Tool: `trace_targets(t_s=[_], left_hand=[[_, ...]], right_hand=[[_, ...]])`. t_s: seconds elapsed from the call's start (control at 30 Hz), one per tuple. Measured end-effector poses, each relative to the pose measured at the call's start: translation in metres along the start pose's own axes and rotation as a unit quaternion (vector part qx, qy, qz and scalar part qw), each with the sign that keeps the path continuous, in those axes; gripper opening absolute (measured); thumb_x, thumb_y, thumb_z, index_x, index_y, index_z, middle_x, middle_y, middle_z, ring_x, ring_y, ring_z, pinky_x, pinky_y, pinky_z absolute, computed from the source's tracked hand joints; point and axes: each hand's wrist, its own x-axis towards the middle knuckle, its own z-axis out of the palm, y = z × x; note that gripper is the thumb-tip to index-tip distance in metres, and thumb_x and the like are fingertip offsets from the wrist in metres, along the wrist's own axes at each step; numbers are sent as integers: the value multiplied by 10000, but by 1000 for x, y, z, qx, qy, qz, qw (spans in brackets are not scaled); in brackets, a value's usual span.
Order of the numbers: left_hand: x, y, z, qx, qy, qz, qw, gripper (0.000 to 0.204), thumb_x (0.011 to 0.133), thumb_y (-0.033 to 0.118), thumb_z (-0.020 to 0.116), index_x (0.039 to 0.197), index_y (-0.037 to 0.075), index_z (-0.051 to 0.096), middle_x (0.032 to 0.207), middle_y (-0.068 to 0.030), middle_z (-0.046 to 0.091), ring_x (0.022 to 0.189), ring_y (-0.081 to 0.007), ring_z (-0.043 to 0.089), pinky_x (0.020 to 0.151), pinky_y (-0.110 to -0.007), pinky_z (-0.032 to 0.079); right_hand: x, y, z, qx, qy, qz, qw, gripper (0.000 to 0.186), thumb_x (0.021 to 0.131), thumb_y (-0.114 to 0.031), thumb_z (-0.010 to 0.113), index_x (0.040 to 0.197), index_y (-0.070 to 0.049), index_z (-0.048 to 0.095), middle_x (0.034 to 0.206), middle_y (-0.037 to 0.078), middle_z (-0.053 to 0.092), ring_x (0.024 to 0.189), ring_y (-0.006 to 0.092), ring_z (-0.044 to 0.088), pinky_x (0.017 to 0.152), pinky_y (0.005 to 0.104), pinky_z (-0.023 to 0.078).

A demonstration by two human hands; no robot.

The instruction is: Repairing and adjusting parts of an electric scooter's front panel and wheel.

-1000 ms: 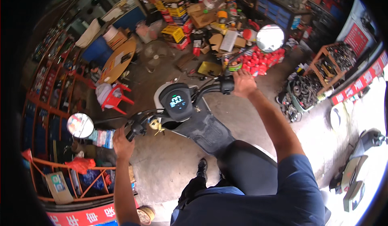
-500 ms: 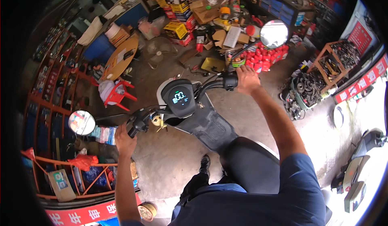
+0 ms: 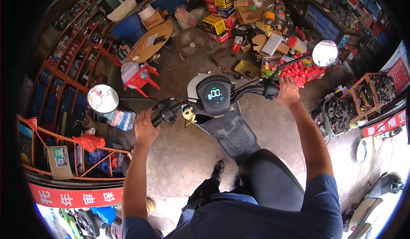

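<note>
An electric scooter stands before me, its round dash display point(image 3: 215, 95) lit. My left hand point(image 3: 145, 128) is closed on the left handlebar grip point(image 3: 157, 121), with the thumb side hidden. On the far side of the display, my right hand point(image 3: 288, 92) wraps the right grip, which it mostly covers. A small yellow keyring toy point(image 3: 188, 114) hangs by the left of the column. Two round mirrors, left point(image 3: 102, 98) and right point(image 3: 325, 53), stick out on stalks. The black seat point(image 3: 271, 177) lies to my right, behind the footboard point(image 3: 235, 136); my shoes are on the floor beside it.
Orange shelving point(image 3: 68, 78) lines the left. Ahead are a red plastic chair point(image 3: 143, 78), a round wooden table point(image 3: 150, 43), a floor fan point(image 3: 192, 44) and stacked cartons point(image 3: 214, 25). Red bottles point(image 3: 299, 72) crowd beyond the right grip. Bins of metal parts point(image 3: 337, 115) stand at right.
My view has turned, so the surroundings appear rotated clockwise and the scooter's front sits farther right in the picture. Both hands keep hold of the grips.
</note>
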Motion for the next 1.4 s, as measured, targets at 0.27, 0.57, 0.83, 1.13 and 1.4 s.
trace_targets(t_s=[0.27, 0.57, 0.83, 1.13, 1.4], left_hand=[[0, 0, -4, -17, -22, -21, 999, 673, 623, 168, 750, 1243, 75, 504, 1140, -137, 547, 1112, -329, 510, 954, -445, 405], [2, -13, -2, -44, 17, -9, 999, 688, 624, 158, 755, 1253, 85, 485, 1173, -134, 527, 1125, -321, 501, 970, -438, 396], [1, -37, -4, -157, -93, 44, 982, 562, 691, 171, 706, 1200, 68, 492, 1148, -151, 546, 977, -317, 601, 735, -433, 536], [-49, -66, 20, -529, -115, 193, 819, 736, 709, 43, 574, 1334, -199, 269, 1226, -379, 438, 1141, -454, 482, 901, -408, 487], [-76, -117, 48, -548, -370, 484, 573, 858, 800, 159, 584, 1383, -203, 70, 1403, -421, 203, 1244, -430, 412, 1046, -379, 373]], right_hand=[[4, 18, 31, -38, 17, -16, 999, 746, 619, -188, 748, 1285, -17, 459, 1264, 172, 523, 1219, 326, 473, 1035, 402, 385], [5, 13, 33, -46, 15, 3, 999, 822, 599, -185, 766, 1320, 21, 428, 1369, 207, 459, 1304, 332, 403, 1098, 438, 300], [-10, 35, 52, -84, 34, 35, 995, 771, 641, -143, 722, 1325, 17, 404, 1374, 251, 414, 1290, 415, 374, 1086, 465, 310], [-116, -78, 48, -174, 121, 183, 960, 558, 831, -222, 614, 1305, -6, 414, 1294, 221, 460, 1208, 401, 433, 993, 478, 369], [-199, -453, 128, -66, -117, 408, 903, 468, 834, -169, 593, 1251, 3, 466, 1194, 201, 528, 1081, 347, 510, 901, 440, 427]])
